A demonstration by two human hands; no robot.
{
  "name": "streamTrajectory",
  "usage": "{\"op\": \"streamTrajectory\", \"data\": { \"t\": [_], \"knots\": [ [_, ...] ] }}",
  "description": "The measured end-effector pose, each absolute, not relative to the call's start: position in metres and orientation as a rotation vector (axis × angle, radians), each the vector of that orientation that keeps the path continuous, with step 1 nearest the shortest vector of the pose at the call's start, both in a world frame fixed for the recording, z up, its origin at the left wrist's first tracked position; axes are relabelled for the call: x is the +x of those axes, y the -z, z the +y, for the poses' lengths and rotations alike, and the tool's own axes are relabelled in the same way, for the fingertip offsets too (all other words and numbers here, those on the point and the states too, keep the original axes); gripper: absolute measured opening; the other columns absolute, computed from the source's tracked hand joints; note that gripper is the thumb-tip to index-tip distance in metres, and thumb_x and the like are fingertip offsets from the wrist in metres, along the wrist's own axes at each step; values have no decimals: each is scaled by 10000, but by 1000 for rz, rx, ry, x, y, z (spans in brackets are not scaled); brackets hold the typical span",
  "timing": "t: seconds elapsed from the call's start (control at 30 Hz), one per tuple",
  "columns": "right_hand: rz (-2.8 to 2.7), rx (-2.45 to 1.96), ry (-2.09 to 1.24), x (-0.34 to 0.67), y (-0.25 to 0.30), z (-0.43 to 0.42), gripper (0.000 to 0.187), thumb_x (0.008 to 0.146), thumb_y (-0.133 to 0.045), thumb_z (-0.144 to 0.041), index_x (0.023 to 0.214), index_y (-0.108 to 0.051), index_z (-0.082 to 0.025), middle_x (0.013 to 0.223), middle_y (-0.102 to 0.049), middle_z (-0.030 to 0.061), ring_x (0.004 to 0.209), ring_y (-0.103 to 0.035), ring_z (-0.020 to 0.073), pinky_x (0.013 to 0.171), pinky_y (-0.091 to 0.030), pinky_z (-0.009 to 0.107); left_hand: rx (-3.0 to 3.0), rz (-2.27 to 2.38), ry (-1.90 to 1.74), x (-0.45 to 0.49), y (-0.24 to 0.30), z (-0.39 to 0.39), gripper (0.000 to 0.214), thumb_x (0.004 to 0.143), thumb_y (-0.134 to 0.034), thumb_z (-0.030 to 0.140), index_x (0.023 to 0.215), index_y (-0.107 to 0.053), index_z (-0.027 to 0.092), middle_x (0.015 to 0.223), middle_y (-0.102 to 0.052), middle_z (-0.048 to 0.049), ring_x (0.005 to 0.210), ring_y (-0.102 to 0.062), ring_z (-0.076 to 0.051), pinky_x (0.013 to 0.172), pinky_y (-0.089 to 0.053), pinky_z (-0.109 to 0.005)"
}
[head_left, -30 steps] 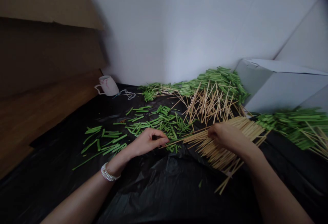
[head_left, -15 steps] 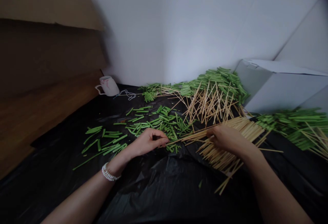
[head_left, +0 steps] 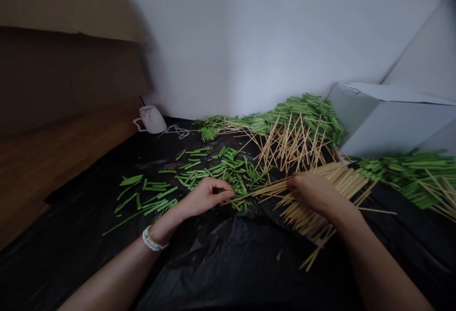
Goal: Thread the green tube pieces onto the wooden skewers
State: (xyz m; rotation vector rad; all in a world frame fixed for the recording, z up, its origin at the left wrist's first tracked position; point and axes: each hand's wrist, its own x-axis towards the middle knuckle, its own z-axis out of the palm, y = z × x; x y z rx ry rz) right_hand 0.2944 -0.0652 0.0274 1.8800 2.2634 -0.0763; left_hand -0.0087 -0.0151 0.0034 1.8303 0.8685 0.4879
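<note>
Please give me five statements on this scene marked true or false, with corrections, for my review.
1. The left hand pinches a thin stick. True.
2. The right hand is at the wooden stick pile. True.
3. A mug stands near a white cord. True.
4. The green stem pieces all lie in one heap. False: they lie in several groups.
5. The sheeting under the wooden stick pile is white. False: it is black.

Creased black sheet (head_left: 221, 263); on it green stalk pieces (head_left: 225, 173), wooden sticks (head_left: 308, 218), white string (head_left: 182, 133), pale mug (head_left: 154, 120) near far edge.
</note>
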Motion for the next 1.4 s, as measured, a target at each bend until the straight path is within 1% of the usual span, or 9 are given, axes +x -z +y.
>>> {"op": "streamTrajectory", "data": {
  "t": [0.27,0.5,0.57,0.77,1.07,1.17,1.23,1.33,1.4],
  "knots": [
    [2311,1840,-20,294,-23,-64,193,809,-481,-108,789,-662,-171,853,-683,88,732,-619,175,600,-340,256,1814,868,-495,-8,-5,-15,277,828,-627,403,768,-716,149,664,-669,-18,613,-560,-113,593,-433,-221],
    [2605,1779,85,282,-32,-68,196,874,-469,-167,751,-620,-195,785,-639,13,693,-563,120,612,-315,246,1791,890,-511,-7,-7,-16,271,820,-639,402,776,-722,147,659,-677,-24,608,-571,-119,589,-434,-225],
    [2723,1751,-29,267,-30,-71,210,916,-450,-194,785,-614,-197,802,-627,13,709,-546,128,612,-305,259,1787,894,-517,-7,-7,-16,272,820,-639,404,787,-723,147,660,-679,-26,606,-574,-122,579,-434,-225],
    [3163,1360,-482,212,-3,-82,116,899,-503,-145,825,-579,-191,803,-606,16,772,-479,171,691,-309,315,1783,909,-593,-7,-6,-14,272,813,-647,407,780,-712,145,652,-665,-18,602,-568,-122,576,-440,-225],
    [3429,1145,-573,198,0,-93,225,949,-397,-126,1074,-581,-155,819,-605,23,757,-470,156,724,-351,314,1745,1049,-904,-22,-4,7,316,815,-630,446,835,-703,140,691,-680,-30,601,-559,-130,609,-456,-248],
    [3448,1120,-633,201,-6,-96,259,946,-388,-112,1122,-573,-154,835,-617,34,756,-485,153,704,-363,302,1712,1214,-1095,-35,-1,20,345,831,-601,444,946,-700,133,800,-719,-65,724,-629,-176,716,-492,-288],
    [3419,1132,-658,202,-8,-97,282,945,-377,-105,1145,-568,-161,842,-624,39,757,-497,152,695,-372,296,1788,1294,-1149,-40,1,25,331,855,-569,412,1003,-695,143,955,-727,-94,900,-651,-214,852,-486,-330],
    [3357,1139,-690,203,-7,-99,310,944,-362,-102,1189,-548,-145,819,-622,44,724,-507,152,652,-376,292,2069,1337,-1081,-41,2,25,333,891,-517,376,1119,-669,186,1192,-665,-96,1145,-575,-237,1018,-406,-378],
    [3284,1131,-661,201,-3,-99,321,939,-368,-101,1215,-529,-129,813,-619,43,684,-514,154,609,-369,299,2217,1325,-980,-39,1,23,366,909,-490,383,1186,-642,198,1262,-628,-97,1214,-531,-240,1064,-366,-397]
  ]
}}
